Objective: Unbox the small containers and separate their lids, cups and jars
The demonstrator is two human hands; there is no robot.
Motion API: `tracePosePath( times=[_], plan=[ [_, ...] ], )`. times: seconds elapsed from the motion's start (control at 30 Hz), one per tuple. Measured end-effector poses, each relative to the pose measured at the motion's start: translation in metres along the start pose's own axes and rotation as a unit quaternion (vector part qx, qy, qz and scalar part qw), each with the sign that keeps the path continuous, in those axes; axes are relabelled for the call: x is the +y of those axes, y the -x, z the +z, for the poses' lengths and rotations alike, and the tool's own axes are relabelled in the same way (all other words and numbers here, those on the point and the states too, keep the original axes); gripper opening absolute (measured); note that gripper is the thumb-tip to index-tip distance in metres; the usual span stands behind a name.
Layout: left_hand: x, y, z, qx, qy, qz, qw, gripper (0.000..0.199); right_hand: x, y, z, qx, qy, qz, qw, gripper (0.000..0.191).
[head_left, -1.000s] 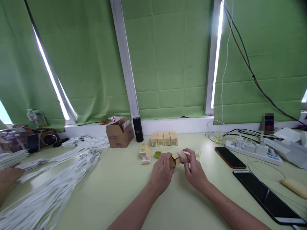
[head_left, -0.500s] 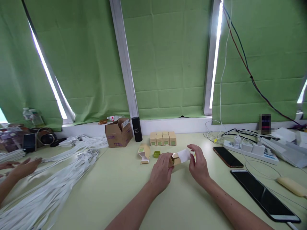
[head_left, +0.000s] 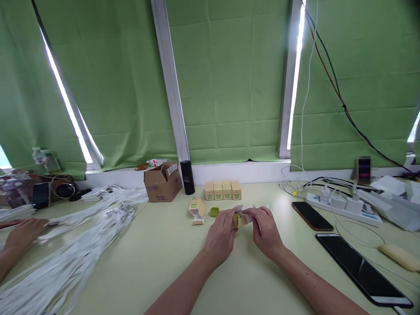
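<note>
My left hand (head_left: 222, 234) is closed around a small kraft box (head_left: 242, 221) lying on its side with its open end to the right. Something green shows inside it. At that open end, the fingers of my right hand (head_left: 265, 225) pinch a white paper (head_left: 250, 215), partly hidden by the fingers. Just left of my hands sits a small green square piece (head_left: 214, 211). Beside it stands an open kraft box (head_left: 197, 211) with its flap out. Behind them is a row of several closed kraft boxes (head_left: 223, 190) with green square labels.
A brown carton (head_left: 162, 182) and a black cylinder (head_left: 187, 177) stand at the back. White straps (head_left: 75, 249) cover the left, where another person's hand (head_left: 24, 236) works. Two phones (head_left: 311, 215) (head_left: 362, 267), a power strip (head_left: 343, 207) and cables lie right.
My right hand has moved left to the box's open end, bringing the white paper against it. My left hand stays in place. The other person's hand has shifted left.
</note>
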State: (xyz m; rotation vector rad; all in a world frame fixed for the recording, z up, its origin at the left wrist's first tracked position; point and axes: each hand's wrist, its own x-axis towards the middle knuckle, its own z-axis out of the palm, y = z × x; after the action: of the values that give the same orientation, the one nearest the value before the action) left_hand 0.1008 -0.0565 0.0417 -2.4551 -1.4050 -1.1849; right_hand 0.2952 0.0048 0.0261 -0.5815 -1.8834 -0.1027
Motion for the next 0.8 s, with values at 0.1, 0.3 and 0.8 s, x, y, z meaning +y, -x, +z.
tracePosePath(
  times=[0.1, 0.3, 0.8],
  plan=[
    [-0.0035, 0.0018, 0.0036, 0.006, -0.01, -0.003, 1.0, 0.072, -0.0028, -0.0002, 0.0001, -0.008, 0.007, -0.001, 1.0, 0.032],
    [-0.0075, 0.0029, 0.0079, 0.016, -0.021, -0.027, 0.999, 0.072, -0.0067, -0.0018, -0.0014, 0.021, 0.009, 0.011, 1.0, 0.023],
    [-0.0066, 0.0036, 0.0074, 0.027, -0.08, -0.009, 0.996, 0.07, -0.0103, 0.0033, 0.0053, -0.088, -0.007, 0.121, 0.989, 0.019]
  ],
)
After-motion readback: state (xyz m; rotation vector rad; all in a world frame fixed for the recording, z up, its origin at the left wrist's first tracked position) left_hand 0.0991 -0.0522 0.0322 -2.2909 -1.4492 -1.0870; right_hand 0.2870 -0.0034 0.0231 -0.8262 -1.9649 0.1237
